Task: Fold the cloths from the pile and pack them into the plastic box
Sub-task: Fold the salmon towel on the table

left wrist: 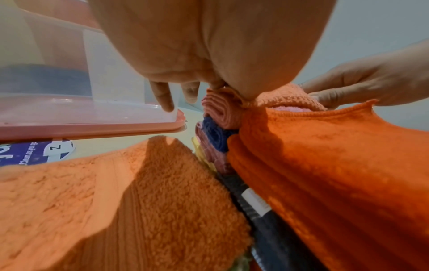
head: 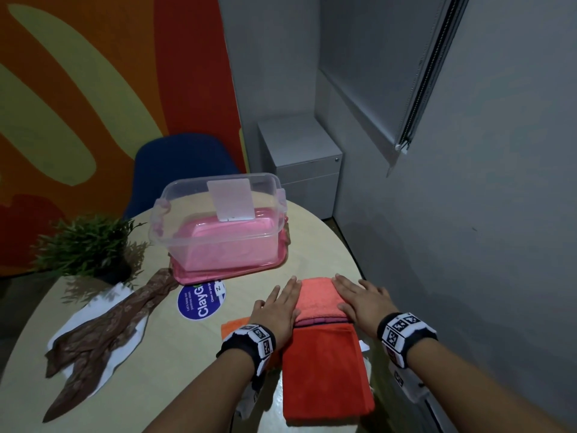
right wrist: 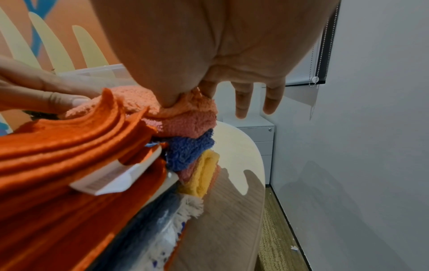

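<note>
A folded coral cloth tops a pile of cloths near the table's front. My left hand lies flat on its left edge, fingers straight. My right hand presses flat on its right side. Below it lies a red-orange cloth. In the right wrist view the stack shows the coral cloth, a blue cloth and a yellow cloth. The left wrist view shows a paler orange towel beside the pile. The clear plastic box stands on a pink lid behind the pile.
A potted plant and a brown patterned cloth on a white sheet lie at the left. A round blue sticker is stuck on the table. Behind are a blue chair and a grey drawer cabinet. The grey wall runs close on the right.
</note>
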Motion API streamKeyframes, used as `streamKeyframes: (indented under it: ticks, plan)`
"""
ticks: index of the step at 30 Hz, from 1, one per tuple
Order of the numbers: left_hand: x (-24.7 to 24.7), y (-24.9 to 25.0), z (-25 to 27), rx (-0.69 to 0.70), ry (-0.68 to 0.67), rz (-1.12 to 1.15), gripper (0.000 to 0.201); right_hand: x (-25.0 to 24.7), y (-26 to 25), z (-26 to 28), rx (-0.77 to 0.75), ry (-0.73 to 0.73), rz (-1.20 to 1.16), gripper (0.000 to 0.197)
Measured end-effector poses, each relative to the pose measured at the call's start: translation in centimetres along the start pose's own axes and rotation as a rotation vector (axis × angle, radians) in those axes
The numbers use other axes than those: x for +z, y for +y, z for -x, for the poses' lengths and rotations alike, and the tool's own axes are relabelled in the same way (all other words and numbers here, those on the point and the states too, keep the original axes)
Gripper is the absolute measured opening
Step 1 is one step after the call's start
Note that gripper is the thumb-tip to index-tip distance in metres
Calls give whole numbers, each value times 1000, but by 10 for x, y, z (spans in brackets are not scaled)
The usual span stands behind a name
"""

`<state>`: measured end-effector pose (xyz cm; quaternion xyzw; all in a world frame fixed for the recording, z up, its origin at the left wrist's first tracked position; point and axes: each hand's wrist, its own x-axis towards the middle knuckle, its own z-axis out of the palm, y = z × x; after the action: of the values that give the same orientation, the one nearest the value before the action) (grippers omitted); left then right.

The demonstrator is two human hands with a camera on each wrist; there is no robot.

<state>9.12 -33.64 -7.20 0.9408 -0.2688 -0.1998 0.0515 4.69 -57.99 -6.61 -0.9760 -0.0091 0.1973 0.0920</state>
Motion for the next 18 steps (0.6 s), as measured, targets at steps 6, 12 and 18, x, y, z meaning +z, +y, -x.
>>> streamKeyframes:
  ticks: [6,12,18]
  plan:
    - [-1,4,2,-7,8,-8,59,-1,-6,4,18,-8,-28,58]
    - [-17,10,7,8,79,-24,60,-14,-17,12,-16,93,-2,61]
    - [-32,14,15,31,111,-24,63,-33,-23,23,-25,143,10,63]
